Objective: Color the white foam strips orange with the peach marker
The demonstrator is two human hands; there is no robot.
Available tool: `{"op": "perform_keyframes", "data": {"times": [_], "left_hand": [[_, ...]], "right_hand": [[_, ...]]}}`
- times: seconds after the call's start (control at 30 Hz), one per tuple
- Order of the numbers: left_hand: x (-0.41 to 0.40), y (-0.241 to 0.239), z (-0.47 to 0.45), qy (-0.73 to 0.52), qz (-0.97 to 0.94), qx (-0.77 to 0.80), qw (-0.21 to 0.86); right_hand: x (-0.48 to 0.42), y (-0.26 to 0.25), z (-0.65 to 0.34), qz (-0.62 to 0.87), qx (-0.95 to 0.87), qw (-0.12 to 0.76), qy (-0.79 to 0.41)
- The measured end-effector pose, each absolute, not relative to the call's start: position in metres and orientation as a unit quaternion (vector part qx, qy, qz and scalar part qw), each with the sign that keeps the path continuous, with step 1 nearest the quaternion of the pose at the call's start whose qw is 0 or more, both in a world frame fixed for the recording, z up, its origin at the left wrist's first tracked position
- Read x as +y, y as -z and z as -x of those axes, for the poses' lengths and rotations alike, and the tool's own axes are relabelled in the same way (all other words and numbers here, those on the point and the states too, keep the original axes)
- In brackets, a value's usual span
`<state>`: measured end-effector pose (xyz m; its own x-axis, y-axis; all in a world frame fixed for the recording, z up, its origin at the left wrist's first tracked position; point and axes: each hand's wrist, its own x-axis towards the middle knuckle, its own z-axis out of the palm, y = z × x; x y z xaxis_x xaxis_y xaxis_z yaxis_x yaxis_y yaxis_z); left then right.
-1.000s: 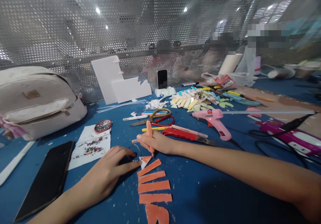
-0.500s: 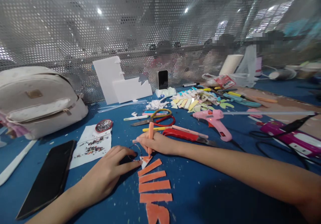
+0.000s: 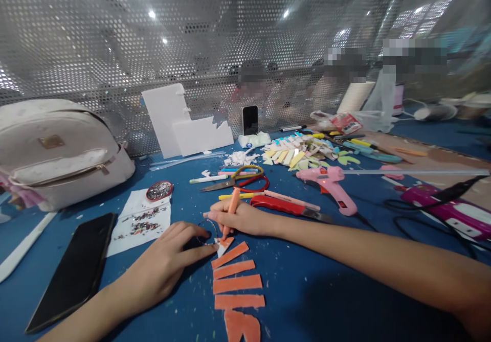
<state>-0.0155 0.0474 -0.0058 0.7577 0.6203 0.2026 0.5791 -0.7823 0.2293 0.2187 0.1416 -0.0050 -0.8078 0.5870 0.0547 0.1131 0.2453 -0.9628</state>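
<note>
1. While your right hand (image 3: 241,219) grasps an orange marker (image 3: 233,203) near upright, its tip meets a small triangular piece (image 3: 223,247), part orange, part white.
2. Your left hand (image 3: 169,252) has a released grip: it rests palm down on the blue counter (image 3: 326,296), a fingertip touching the triangular piece's left side.
3. That piece lies between your hands, just beyond four orange strips (image 3: 238,284) set in a row; a notched orange piece (image 3: 242,324) lies nearest you.
4. Beyond your right hand lie scissors (image 3: 235,181) and a red-handled cutter (image 3: 278,205), with a pink glue gun (image 3: 333,181) farther right.
5. Left of your left hand, a black smartphone (image 3: 74,270) lies beside a white sheet (image 3: 134,201) strewn with dark bits.
</note>
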Motion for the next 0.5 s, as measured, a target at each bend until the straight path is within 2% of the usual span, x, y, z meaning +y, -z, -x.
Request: {"op": "perform_keyframes", "data": {"times": [0.5], "left_hand": [[0.0492,0.0064,0.0154,-0.135,-0.936,0.315,0.077]], "right_hand": [[0.1436,0.0105,-0.2184,0.232,-0.758,0.196,-0.577]]}}
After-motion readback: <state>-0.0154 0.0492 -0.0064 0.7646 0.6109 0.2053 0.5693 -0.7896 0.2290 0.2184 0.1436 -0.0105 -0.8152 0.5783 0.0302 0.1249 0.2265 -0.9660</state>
